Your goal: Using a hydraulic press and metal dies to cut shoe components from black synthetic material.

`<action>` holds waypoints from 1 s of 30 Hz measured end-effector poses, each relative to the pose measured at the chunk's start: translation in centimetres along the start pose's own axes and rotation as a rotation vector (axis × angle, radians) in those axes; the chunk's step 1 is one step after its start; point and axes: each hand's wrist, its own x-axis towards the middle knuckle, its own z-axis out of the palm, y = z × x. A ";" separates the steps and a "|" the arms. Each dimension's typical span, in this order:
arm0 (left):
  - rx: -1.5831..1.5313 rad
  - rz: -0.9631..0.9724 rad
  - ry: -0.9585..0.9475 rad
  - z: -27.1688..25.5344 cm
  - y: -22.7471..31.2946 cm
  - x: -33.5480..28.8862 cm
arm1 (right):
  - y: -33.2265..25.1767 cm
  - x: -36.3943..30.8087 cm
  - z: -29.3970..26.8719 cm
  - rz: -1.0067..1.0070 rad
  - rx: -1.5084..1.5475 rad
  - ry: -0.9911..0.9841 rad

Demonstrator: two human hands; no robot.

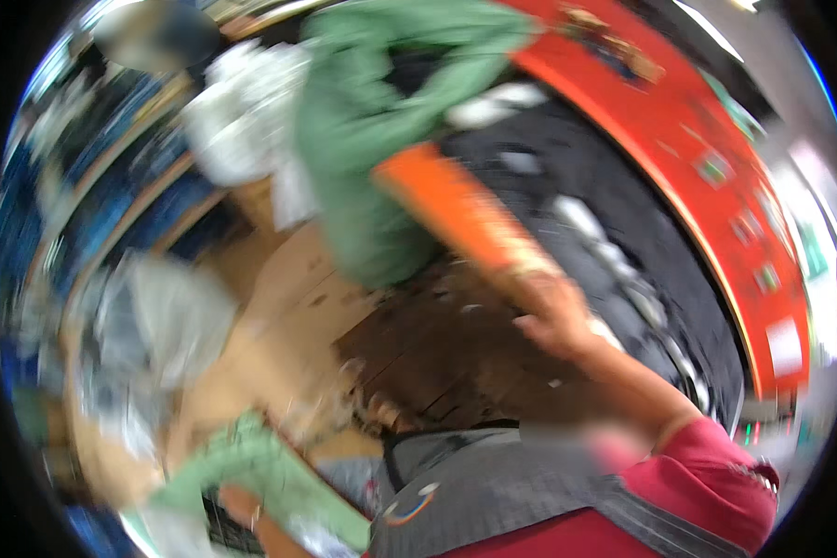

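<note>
My right hand (556,312) reaches forward near the middle of the view, closed on the near end of a long flat orange piece (460,209). Motion blur keeps me from telling its exact kind. Its far end overlaps a large green cloth (358,158), which hangs in folds, perhaps clothing. At the lower left, my left hand (240,505) is beside a dark opening in a light green item (260,465). The fingers of that hand are smeared, so any grip is unclear.
A red-orange machine panel (660,139) borders a black surface (567,158) carrying white lumpy pieces (614,256). Brown boards (418,344) lie below. White plastic bags (246,112) and a translucent bag (163,321) are left, before shelves (112,186) of blue items. A blurred person (153,35) appears upper left.
</note>
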 end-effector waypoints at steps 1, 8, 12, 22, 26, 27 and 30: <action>0.001 0.055 0.139 -4.4 -0.7 1.5 | -0.1 0.2 -1.2 -0.006 0.139 -0.211; -0.825 0.352 1.403 -37.1 -13.5 1.5 | 10.0 -15.2 -9.1 -0.001 0.292 0.235; -0.326 0.501 1.263 -59.6 -16.6 -14.7 | 12.3 -24.2 -14.3 -0.050 0.250 0.336; -0.206 1.802 1.883 -91.1 -1.9 -46.6 | 17.4 -42.3 -21.8 0.200 -0.236 0.510; -0.051 1.971 1.977 -97.0 3.2 -55.1 | 20.6 -48.4 -24.0 0.394 -0.356 0.484; -0.058 2.007 1.937 -98.1 4.6 -56.5 | 21.5 -49.3 -24.4 0.423 -0.390 0.513; -0.135 2.268 1.773 -102.3 8.7 -60.3 | 24.6 -52.9 -25.6 0.480 -0.361 0.452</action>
